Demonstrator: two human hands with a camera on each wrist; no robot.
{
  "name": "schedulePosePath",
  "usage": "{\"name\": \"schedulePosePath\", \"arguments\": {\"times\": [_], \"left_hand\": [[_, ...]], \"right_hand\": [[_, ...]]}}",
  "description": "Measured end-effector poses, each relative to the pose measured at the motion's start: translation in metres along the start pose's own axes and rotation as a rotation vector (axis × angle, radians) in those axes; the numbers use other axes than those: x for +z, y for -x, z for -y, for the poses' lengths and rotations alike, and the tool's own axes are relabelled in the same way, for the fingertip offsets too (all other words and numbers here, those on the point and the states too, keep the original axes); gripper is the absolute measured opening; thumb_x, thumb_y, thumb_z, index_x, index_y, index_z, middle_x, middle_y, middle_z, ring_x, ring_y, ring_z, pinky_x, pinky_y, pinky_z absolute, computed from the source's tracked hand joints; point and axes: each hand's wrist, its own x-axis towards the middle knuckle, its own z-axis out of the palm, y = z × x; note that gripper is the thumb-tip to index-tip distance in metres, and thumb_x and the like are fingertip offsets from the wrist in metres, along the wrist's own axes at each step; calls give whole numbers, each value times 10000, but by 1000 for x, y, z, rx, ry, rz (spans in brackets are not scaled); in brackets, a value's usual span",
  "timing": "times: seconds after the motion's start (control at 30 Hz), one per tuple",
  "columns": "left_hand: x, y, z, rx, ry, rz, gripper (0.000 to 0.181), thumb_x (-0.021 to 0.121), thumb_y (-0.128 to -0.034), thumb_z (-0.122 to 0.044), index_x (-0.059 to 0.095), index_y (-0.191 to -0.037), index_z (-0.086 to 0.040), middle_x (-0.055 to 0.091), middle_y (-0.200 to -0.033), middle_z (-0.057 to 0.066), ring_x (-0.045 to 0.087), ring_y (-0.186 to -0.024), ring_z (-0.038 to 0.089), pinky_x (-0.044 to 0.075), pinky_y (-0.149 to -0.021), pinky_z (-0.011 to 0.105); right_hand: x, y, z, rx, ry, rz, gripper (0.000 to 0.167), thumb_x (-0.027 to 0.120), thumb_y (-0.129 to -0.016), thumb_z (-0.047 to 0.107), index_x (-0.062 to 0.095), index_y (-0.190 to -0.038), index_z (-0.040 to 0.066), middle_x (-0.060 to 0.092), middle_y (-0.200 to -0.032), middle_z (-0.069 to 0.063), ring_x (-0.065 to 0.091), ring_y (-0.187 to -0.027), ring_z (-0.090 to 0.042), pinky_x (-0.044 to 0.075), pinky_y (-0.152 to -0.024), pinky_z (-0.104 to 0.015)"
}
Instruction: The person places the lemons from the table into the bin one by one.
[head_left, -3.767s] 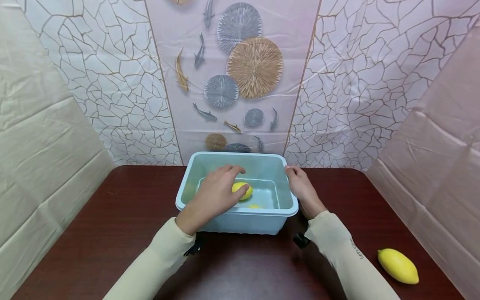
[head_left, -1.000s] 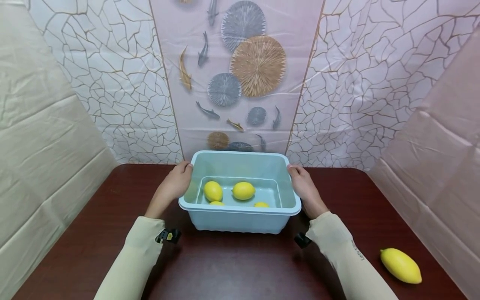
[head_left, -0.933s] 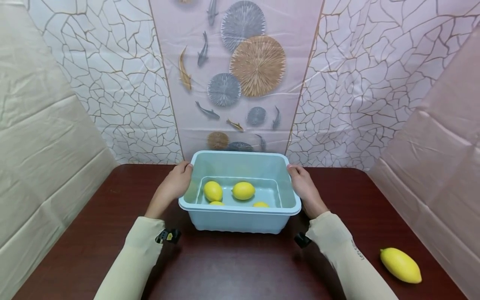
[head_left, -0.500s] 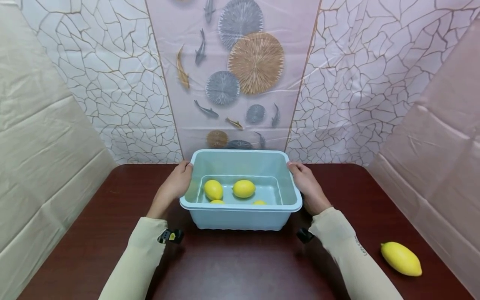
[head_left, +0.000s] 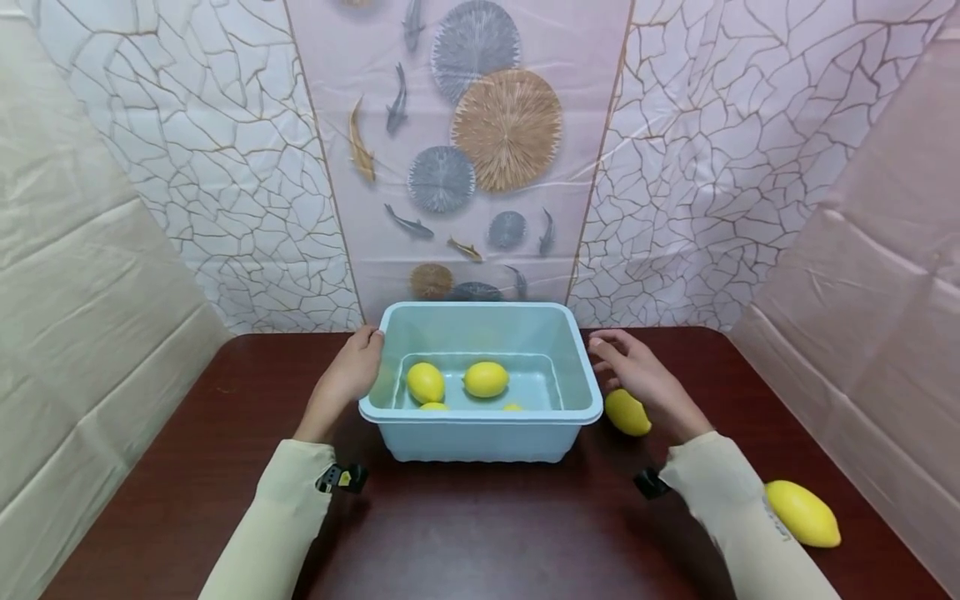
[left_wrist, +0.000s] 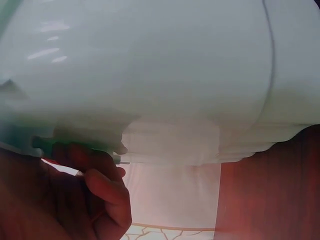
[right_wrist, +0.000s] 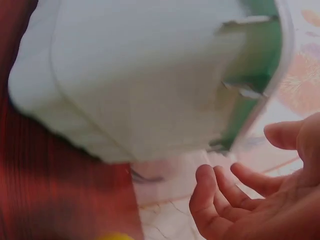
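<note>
A light blue plastic basin [head_left: 480, 442] stands near the far edge of the table with several yellow lemons [head_left: 486, 379] inside, some partly hidden by its near wall. My left hand [head_left: 351, 373] grips the basin's left rim; in the left wrist view its fingers [left_wrist: 107, 195] curl under the rim. To the right of the basin my right hand [head_left: 648, 379] is apart from the rim, its fingers loosely bent and holding nothing. Below that hand lies another lemon [head_left: 628, 414], partly covered by it. The right wrist view shows a gap between fingertips [right_wrist: 205, 172] and basin.
One more lemon [head_left: 804, 512] lies at the right front of the dark red table [head_left: 465, 533], partly behind my right sleeve. Patterned cloth [head_left: 480, 250] hangs behind the table, and pale cloth walls flank both sides.
My left hand went from above the lemons inside the basin to its left rim. My right hand has let go of the right rim and moved right, exposing a lemon beside the basin.
</note>
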Motion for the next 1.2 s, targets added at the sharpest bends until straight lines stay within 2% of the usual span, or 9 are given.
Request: {"name": "schedulePosePath", "arguments": {"times": [0.1, 0.27, 0.37, 0.47, 0.67, 0.77, 0.9, 1.03, 1.2], "left_hand": [[3, -2, 0, 0, -22, -13, 597, 224, -1157, -320, 303, -1607, 64, 359, -1636, 288, 378, -1499, 428, 308, -1223, 592], [5, -2, -2, 0, -57, -33, 590, 238, -1153, -321, 334, -1593, 60, 401, -1610, 285, 426, -1462, 432, 361, -1185, 598], [4, -3, -3, -4, -57, -32, 591, 238, -1153, -324, 329, -1595, 58, 402, -1609, 284, 435, -1453, 431, 371, -1177, 599], [4, -4, -3, -8, -47, -32, 591, 236, -1153, -323, 330, -1593, 59, 402, -1608, 283, 437, -1449, 427, 371, -1177, 595], [3, -3, -2, -18, -31, -43, 602, 230, -1152, -327, 322, -1596, 70, 387, -1617, 290, 411, -1473, 438, 347, -1197, 598], [2, -2, -2, -21, -28, -47, 608, 227, -1152, -333, 318, -1598, 71, 385, -1619, 293, 408, -1476, 443, 341, -1200, 602], [1, -1, -1, -18, -33, -46, 604, 226, -1153, -326, 325, -1595, 74, 395, -1611, 298, 419, -1468, 448, 349, -1194, 604], [1, -1, -1, -3, -50, -49, 599, 226, -1153, -320, 337, -1590, 76, 411, -1603, 297, 419, -1469, 452, 350, -1194, 598], [2, -1, 1, 1, -59, -48, 606, 222, -1153, -330, 337, -1592, 71, 412, -1604, 295, 419, -1469, 456, 357, -1188, 601]], "right_hand": [[-10, 12, -3, -45, 118, -46, 582, 447, -1138, 408, 407, -1567, 16, 487, -1517, -261, 599, -1234, -397, 570, -882, -430], [-24, 35, -4, -130, 285, -167, 523, 443, -1138, 412, 503, -1500, 40, 563, -1435, -251, 610, -1211, -413, 556, -880, -469], [-30, 46, -2, -200, 345, -235, 482, 469, -1133, 394, 549, -1461, 50, 596, -1386, -237, 592, -1207, -414, 507, -938, -543], [-32, 53, -1, -286, 391, -290, 421, 510, -1126, 339, 585, -1413, 40, 630, -1333, -223, 581, -1205, -404, 465, -947, -565], [-30, 58, -5, -399, 447, -356, 326, 585, -1095, 219, 606, -1347, 14, 666, -1227, -181, 609, -1132, -359, 464, -886, -488], [-28, 55, -10, -383, 475, -329, 371, 607, -1085, 223, 575, -1376, -5, 639, -1254, -215, 597, -1152, -397, 486, -917, -545], [-24, 46, -20, -302, 532, -264, 475, 636, -1070, 238, 517, -1431, -49, 563, -1359, -293, 550, -1241, -477, 458, -1016, -661], [-21, 35, -34, -225, 593, -214, 553, 664, -1051, 251, 485, -1461, -73, 499, -1426, -331, 511, -1286, -503, 429, -1061, -686], [-18, 25, -55, -136, 654, -116, 675, 695, -1027, 326, 433, -1508, -68, 443, -1453, -373, 500, -1273, -527, 438, -1038, -706]]}}
